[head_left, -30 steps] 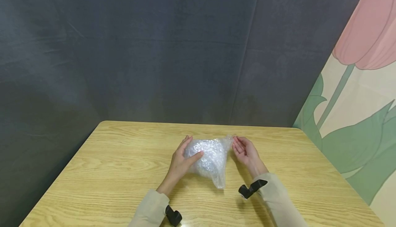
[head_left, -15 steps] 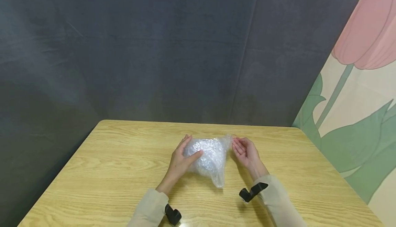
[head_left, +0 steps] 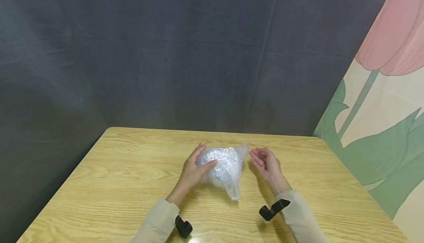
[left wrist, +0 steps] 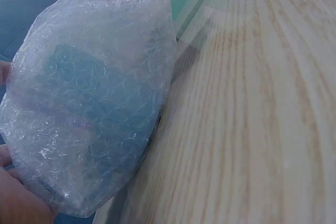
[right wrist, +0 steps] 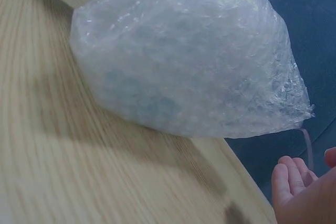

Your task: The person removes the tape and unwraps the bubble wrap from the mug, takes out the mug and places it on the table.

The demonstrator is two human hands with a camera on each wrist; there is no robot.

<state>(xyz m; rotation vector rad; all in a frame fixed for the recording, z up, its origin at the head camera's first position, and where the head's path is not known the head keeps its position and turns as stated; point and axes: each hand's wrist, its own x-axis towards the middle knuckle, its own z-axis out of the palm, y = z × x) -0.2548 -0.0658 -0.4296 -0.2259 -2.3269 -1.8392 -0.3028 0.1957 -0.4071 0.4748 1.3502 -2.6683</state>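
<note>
A bundle of clear bubble wrap (head_left: 222,167) with something inside is held just over the table. In the left wrist view, a teal patch shows through the wrap (left wrist: 100,93), but what it is cannot be made out. The left hand (head_left: 192,169) grips the bundle's left side, thumb across the front and fingers behind. The right hand (head_left: 267,165) is off the bundle's upper right corner, palm turned toward it. In the right wrist view, a thin see-through strip of tape (right wrist: 308,148) runs from that corner to the right hand (right wrist: 307,192), whose fingers appear to pinch its end.
The bundle is over a light wood-grain table (head_left: 116,184). A dark grey curtain (head_left: 185,59) hangs behind, and a wall with a painted tulip (head_left: 387,37) stands to the right. Black cameras sit on both wrists, over beige sleeves (head_left: 159,219).
The right hand has drawn slightly right and down, widening the gap to the corner of the wrap. The left hand and the bundle have hardly moved.
</note>
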